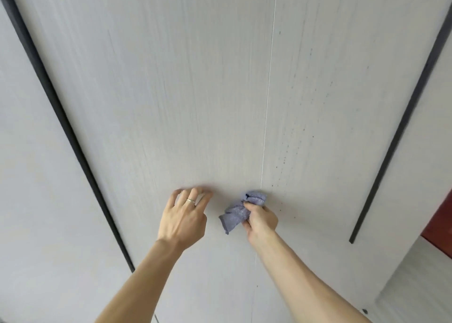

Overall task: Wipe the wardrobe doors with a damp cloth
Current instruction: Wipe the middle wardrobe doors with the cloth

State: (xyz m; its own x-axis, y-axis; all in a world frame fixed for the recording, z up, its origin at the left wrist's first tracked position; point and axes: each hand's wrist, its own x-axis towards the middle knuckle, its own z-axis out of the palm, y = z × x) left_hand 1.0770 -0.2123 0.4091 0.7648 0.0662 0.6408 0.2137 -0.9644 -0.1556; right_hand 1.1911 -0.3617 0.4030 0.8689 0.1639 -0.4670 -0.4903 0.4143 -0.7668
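Lilac cloth (235,214) was bunched tight in the right hand (261,219), the left hand (184,217) spread empty beside it, so the small wad might skip spots (285,161) above.

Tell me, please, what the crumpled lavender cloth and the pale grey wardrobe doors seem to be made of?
The crumpled lavender cloth looks like microfibre terry: fuzzy pile, stitched edge. The pale grey wardrobe doors look like matt wood-grain laminate, going by fine vertical streaks; painted board is possible.
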